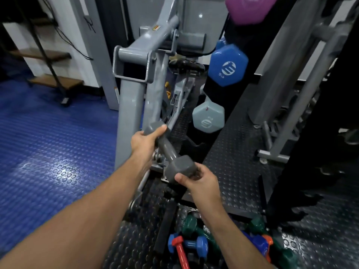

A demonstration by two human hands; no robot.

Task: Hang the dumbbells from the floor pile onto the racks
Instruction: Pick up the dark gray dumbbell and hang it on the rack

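Both hands hold a grey dumbbell (169, 150) tilted in the air: the left hand (144, 141) grips its far head, the right hand (198, 179) cups its near head. It hangs between a grey machine frame (134, 78) on the left and the black rack (229, 105) on the right, with little room on either side. Open blue floor (48, 142) spreads left. The rack carries a blue dumbbell (228, 65), a pale grey one (208, 116) below, and a purple one (250, 8) cut off at the top edge. The floor pile (194, 243) is partly hidden behind the right forearm.
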